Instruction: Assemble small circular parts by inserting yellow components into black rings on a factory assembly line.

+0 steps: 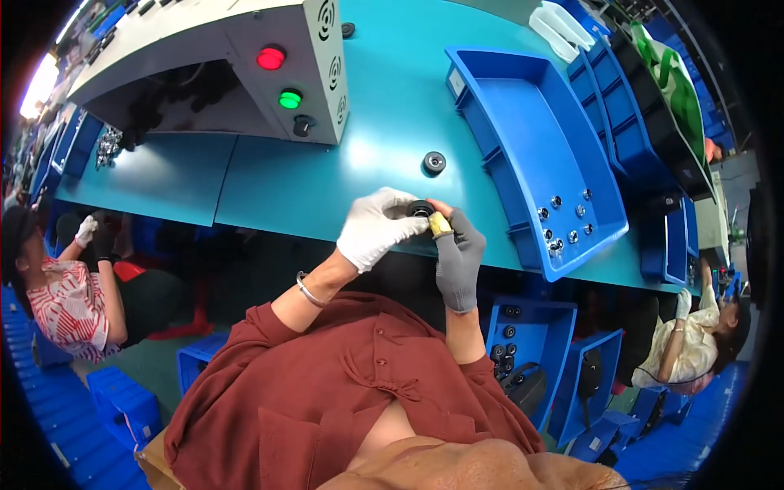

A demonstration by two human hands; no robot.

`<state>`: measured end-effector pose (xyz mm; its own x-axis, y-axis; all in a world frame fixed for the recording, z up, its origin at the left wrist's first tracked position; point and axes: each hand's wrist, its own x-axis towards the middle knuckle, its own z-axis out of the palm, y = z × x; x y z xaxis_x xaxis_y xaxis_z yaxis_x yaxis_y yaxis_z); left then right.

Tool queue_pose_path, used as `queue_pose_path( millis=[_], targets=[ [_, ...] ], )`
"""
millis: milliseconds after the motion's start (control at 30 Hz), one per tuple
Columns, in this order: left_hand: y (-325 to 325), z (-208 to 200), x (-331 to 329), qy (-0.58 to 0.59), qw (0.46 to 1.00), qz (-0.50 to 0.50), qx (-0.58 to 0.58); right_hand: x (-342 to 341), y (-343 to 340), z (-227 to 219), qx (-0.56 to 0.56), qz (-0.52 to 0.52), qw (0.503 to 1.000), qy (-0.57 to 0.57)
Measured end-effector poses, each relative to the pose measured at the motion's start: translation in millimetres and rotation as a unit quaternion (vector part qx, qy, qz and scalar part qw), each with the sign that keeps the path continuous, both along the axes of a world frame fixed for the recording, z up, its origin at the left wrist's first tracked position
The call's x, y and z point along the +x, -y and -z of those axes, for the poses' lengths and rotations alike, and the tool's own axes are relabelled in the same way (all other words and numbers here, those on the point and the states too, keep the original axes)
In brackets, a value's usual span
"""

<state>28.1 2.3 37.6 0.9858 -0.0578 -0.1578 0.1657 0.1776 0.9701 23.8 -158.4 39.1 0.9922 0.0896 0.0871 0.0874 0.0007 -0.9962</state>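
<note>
We find a black wheel [420,209] held above the near edge of the teal bench [384,106]. The white-gloved left hand [374,229] grips it narrowly between thumb and fingers; the grey-gloved right hand [460,251] closes on its other side. We note a second wheel [434,163] lying apart, and shiny metal parts [556,201] in the blue tray [531,122] to the right.

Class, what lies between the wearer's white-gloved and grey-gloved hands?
In the head view, a black round part sits between the white-gloved left hand and the grey-gloved right hand.
</note>
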Motion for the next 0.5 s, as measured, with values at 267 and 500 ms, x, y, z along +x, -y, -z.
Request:
queue_pose_path(
  millis=[267,500],
  targets=[
    [12,5,-17,0.013,0.988,-0.058,-0.139,-6,-3,3,-0.053,0.012,0.996,0.076],
    [9,6,-22,0.025,0.998,-0.06,-0.005,-1,3,0,-0.02,-0.059,0.994,0.088]
  ],
)
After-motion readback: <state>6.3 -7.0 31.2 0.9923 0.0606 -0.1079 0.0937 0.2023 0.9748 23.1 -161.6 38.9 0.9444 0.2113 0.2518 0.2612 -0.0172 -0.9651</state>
